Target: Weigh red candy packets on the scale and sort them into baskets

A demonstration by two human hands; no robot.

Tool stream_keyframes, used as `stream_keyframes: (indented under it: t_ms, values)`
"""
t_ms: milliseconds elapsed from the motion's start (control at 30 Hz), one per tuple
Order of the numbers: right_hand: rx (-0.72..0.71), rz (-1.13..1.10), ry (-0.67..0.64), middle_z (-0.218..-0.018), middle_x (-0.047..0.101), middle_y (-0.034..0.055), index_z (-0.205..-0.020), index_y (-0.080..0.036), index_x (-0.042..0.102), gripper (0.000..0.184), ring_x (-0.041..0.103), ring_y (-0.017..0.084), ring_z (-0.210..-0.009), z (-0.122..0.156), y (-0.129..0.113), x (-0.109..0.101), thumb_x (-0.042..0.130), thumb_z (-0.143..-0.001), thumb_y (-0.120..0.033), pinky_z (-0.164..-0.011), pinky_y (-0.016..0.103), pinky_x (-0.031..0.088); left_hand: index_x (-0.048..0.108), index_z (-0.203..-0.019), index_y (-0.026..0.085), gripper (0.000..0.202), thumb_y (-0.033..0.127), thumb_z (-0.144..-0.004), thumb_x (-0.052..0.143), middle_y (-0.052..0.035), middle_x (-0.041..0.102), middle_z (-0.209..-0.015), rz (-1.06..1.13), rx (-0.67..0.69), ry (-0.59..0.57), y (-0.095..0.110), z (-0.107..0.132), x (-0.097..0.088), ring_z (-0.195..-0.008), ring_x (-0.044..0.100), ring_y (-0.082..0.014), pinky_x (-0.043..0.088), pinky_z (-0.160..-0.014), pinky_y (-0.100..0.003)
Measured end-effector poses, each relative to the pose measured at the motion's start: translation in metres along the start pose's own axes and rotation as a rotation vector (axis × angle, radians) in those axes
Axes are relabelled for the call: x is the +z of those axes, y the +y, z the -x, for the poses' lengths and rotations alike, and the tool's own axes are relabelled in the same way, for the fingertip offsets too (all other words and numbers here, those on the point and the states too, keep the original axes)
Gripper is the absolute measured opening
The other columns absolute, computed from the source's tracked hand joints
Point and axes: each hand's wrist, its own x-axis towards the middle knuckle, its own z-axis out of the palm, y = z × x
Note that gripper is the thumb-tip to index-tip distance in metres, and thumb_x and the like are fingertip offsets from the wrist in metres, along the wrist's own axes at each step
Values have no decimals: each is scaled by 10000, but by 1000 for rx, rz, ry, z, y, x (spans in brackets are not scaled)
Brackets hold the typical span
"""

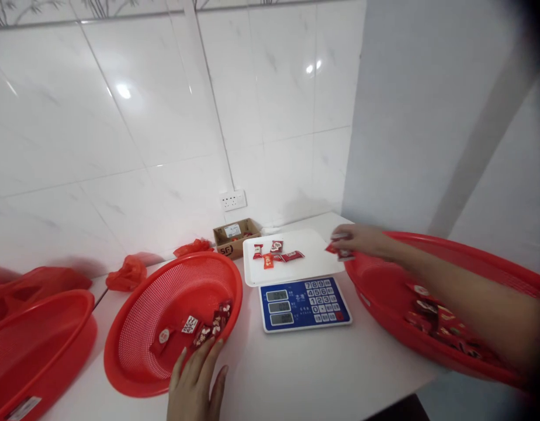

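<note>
The right hand (355, 240) extends over the right corner of the white tray (314, 242). Its fingers are pinched together, clamped on a red candy packet (340, 252). Contact between the hand and the tray cannot be determined. The right forearm passes above a wide red basket (428, 245), which holds a loose pile of red candy packets (440, 318).

The left hand (195, 383) is open, with its fingers spread apart and nothing visible in its grip. Its fingertips are at the near rim of a round red mesh basket (114, 345), just below several red candy packets (191, 333) lying in the basket.

The tray sits on a digital scale (305, 304), which has a blue panel, three readouts and a keypad. The tray carries a small group of red candy packets (274, 254). The scale stands between the two baskets on a white table (296, 374).

Beyond the mesh basket, two loose red plastic bags (126, 273) lie on the table, and another red basket (33, 351) sits at the far left. A cardboard box (235, 237) stands against the white tiled wall (121, 146), below a wall socket (232, 200).
</note>
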Motion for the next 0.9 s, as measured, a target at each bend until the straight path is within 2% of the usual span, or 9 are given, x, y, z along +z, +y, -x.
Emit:
stream_keyframes:
  t_ms: [67, 167, 233, 300, 367, 533, 667, 900]
  values:
    - [-71, 25, -65, -620, 631, -3, -739, -180, 608, 153, 592, 157, -615, -10, -16, 33, 666, -638, -279, -584, 253, 450, 561, -1138, 206, 334, 325, -836, 480, -64, 684, -1040, -9, 11, 32, -1, 0, 2, -918, 628, -196, 386, -857, -357]
    - [-139, 100, -130, -714, 660, 1, -826, -182, 647, 202, 602, 166, -683, -25, -30, 75, 647, -658, -296, -610, 248, 448, 552, -1151, 208, 356, 328, -818, 507, -55, 684, -1046, -27, 49, 27, -3, -1, 3, -909, 631, -192, 398, -843, -353]
    - [-154, 124, -120, -814, 680, 26, -896, -178, 653, 260, 608, 185, -759, -32, -35, 94, 641, -669, -305, -660, 262, 452, 549, -1154, 210, 363, 326, -811, 517, -50, 686, -1048, -35, 56, 23, -4, -1, 3, -908, 633, -190, 403, -837, -351]
    - [-156, 124, -83, -925, 680, 51, -938, -177, 652, 297, 601, 204, -847, -37, -36, 103, 649, -664, -290, -728, 278, 448, 556, -1141, 213, 344, 314, -815, 510, -50, 686, -1047, -31, 32, 24, -3, -2, 2, -907, 635, -189, 403, -837, -349]
    - [-151, 120, -53, -964, 677, 50, -950, -187, 653, 293, 597, 209, -881, -39, -34, 104, 643, -669, -272, -760, 285, 444, 565, -1133, 225, 328, 311, -824, 493, -52, 686, -1048, -11, -12, 14, 0, -2, 0, -904, 636, -189, 405, -833, -344]
    - [-99, 62, 2, -850, 680, 24, -898, -188, 644, 206, 610, 179, -793, -39, -20, 88, 596, -711, -258, -703, 266, 473, 576, -1127, 241, 313, 311, -846, 456, -61, 684, -1045, 41, -81, -5, 6, -3, -2, -915, 631, -196, 409, -832, -346]
    - [-9, -36, 12, -765, 665, 31, -907, -157, 607, 203, 605, 133, -648, -38, -7, 76, 558, -747, -272, -595, 229, 498, 582, -1106, 231, 300, 324, -849, 459, -58, 690, -1031, 40, -64, 23, 6, -4, -1, -911, 631, -196, 400, -839, -349]
    - [110, -75, -16, -780, 666, 51, -947, -142, 596, 247, 605, 116, -621, -35, 0, 74, 455, -819, -300, -551, 209, 496, 571, -1114, 208, 308, 314, -838, 483, -51, 688, -1016, 18, -23, 56, 4, -5, -1, -904, 627, -193, 390, -850, -359]
